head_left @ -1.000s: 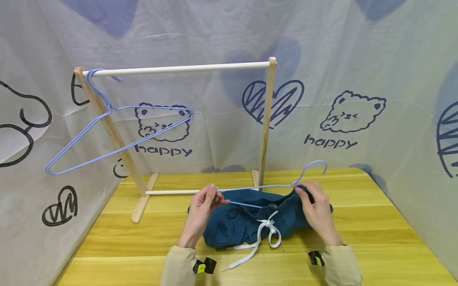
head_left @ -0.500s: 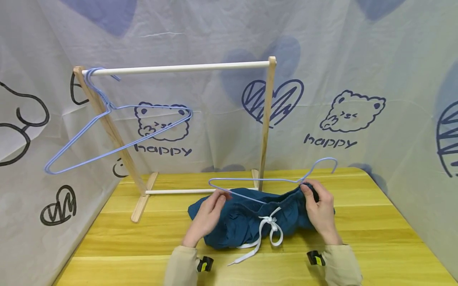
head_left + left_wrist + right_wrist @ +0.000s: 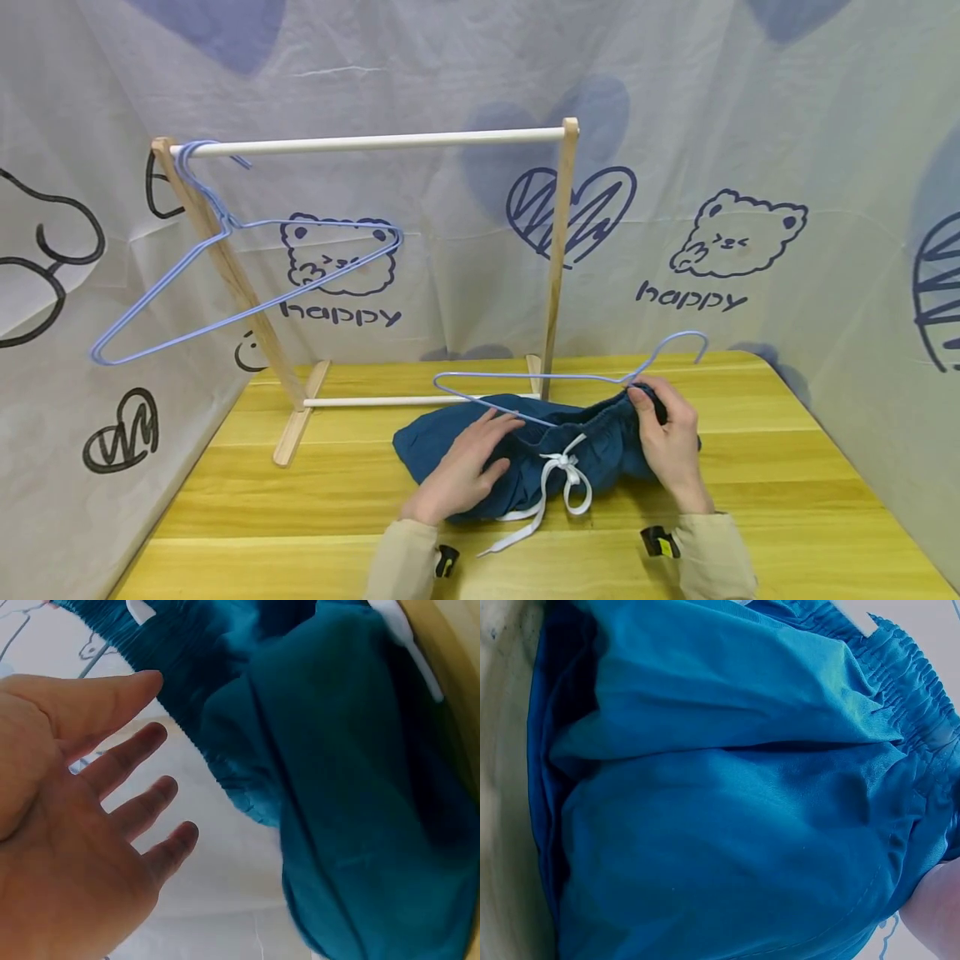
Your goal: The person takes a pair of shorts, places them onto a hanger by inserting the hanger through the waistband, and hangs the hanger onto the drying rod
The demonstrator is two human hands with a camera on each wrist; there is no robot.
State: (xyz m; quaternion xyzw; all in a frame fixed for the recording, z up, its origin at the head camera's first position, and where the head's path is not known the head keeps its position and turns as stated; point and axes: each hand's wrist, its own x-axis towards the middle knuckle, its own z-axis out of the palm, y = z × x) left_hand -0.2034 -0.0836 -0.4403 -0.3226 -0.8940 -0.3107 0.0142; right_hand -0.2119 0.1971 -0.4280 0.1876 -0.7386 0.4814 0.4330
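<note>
A pair of dark teal shorts with an elastic waistband and a white drawstring tied in a bow lies bunched on the table. My right hand pinches the right end of the waistband, just below the hook of a light blue wire hanger. The hanger's right part is hidden inside the waist; its left end sticks out above. Over the left part of the shorts is my left hand, its fingers spread and holding nothing. The left wrist view shows that hand's palm beside the waistband.
Behind the shorts stands a rack with wooden posts and a white top rail. More blue hangers hang at its left end. A printed curtain encloses the wooden table at the back and sides.
My left hand has let go of the hanger's left end and come down toward me over the shorts. The hanger's left end has risen free, and its hook has shifted slightly right.
</note>
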